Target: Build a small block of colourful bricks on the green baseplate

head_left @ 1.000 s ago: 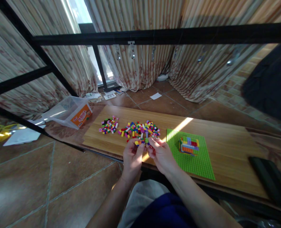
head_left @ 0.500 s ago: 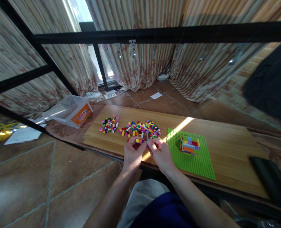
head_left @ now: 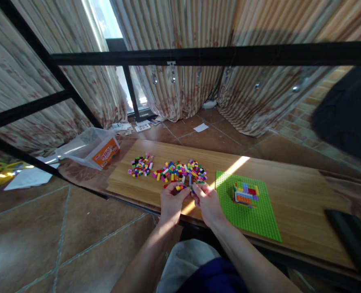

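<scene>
My left hand (head_left: pixel 171 204) is closed around small toy building bricks (head_left: pixel 179 188), yellow and orange ones showing between thumb and fingers. Close beside it, my right hand (head_left: pixel 209 205) pinches thumb to fingers; what it grips is too small and hidden to name. Both hands are over the near edge of the board, just in front of a large loose pile of mixed-colour bricks (head_left: pixel 174 171). To the right lies a green baseplate (head_left: pixel 253 226), bearing a small multicoloured brick structure (head_left: pixel 245 194).
A smaller brick pile (head_left: pixel 141 165) lies left on the wooden board (head_left: pixel 293 203). Beyond it is a clear plastic box (head_left: pixel 90 144) with an orange label. A dark flat object (head_left: pixel 348 236) rests at the right end. A black metal bar (head_left: pixel 198 56) crosses above the table.
The whole scene sits slightly lower in view as the head tilts up a little. My hands stay together at the same place, with fingers shifted slightly.
</scene>
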`<state>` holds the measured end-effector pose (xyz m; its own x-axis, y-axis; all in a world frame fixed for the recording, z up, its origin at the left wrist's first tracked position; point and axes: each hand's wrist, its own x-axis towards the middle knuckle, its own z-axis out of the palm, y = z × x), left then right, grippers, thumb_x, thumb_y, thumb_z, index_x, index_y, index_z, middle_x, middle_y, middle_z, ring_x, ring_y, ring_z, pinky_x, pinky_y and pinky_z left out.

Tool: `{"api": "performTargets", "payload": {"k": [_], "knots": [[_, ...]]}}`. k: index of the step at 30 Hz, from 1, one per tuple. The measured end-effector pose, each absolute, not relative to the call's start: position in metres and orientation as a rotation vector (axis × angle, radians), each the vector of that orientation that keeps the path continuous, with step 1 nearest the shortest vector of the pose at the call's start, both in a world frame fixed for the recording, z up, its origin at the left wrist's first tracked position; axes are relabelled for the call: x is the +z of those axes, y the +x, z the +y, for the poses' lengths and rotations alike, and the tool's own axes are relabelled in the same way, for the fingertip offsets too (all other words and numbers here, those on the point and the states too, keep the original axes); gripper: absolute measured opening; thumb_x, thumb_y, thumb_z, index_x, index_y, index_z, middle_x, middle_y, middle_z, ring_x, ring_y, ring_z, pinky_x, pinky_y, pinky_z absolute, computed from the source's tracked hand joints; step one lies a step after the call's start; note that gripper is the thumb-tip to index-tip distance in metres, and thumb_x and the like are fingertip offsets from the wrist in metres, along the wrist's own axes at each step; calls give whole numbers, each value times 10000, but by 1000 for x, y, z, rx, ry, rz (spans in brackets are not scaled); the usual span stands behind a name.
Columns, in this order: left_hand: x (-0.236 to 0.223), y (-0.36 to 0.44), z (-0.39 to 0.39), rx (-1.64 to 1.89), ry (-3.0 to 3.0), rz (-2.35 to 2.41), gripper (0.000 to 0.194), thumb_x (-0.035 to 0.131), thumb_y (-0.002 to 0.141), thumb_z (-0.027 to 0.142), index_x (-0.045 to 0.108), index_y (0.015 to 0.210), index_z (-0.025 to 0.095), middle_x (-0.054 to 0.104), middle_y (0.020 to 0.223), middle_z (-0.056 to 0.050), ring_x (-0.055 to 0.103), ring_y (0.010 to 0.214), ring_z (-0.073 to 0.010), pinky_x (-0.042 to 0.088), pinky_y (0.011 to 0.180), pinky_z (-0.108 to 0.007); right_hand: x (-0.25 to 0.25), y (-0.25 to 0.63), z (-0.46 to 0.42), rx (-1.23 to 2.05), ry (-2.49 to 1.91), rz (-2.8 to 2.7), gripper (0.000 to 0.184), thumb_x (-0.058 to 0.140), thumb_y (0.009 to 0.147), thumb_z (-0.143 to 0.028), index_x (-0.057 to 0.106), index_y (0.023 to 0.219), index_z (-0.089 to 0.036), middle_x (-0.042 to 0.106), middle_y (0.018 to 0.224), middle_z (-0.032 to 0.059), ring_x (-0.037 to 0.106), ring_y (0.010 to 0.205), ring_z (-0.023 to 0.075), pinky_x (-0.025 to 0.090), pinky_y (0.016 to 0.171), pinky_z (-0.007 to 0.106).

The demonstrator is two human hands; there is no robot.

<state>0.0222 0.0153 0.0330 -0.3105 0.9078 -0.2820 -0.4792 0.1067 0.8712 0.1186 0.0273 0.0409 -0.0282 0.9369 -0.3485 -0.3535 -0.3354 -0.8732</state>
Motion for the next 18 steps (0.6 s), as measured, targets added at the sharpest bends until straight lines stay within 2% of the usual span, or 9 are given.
{"api": "performTargets", "payload": {"k": [3,6,11,15,18], "knots": [[26,19,26,1484,545,1235,346,818,513,273,623,769,147,629,641,36,592,574,-104,513,612,-253,32,122,40,1482,-1233,-836,355,689,652,-488,529,617,-173,447,445,-62,340,377,54,249,368,185],[15,11,46,1470,690,1342,267,783,554,264,618,735,159,606,615,43,575,560,-105,494,589,-241,24,131,65,1255,-1385,-1120,293,614,728,-458,607,672,-170,520,475,-31,444,411,100,340,416,221],[0,-1,79,1376,1016,1483,119,712,641,218,626,714,181,615,599,26,587,581,-128,481,604,-242,23,138,100,819,-1710,-1730,180,565,796,-274,719,804,-180,694,691,28,637,680,168,452,644,252],[-6,-4,87,1296,1107,1505,73,672,701,208,601,693,193,614,594,7,603,583,-149,484,601,-254,31,133,106,763,-1694,-1949,203,560,805,-209,730,916,-218,737,890,23,670,859,178,475,744,238],[-8,-6,87,1237,1098,1511,93,649,745,244,574,713,200,620,606,-6,621,574,-166,477,553,-256,36,133,104,713,-1688,-2005,228,552,812,-201,730,952,-228,737,934,28,670,902,192,483,774,249]]}}
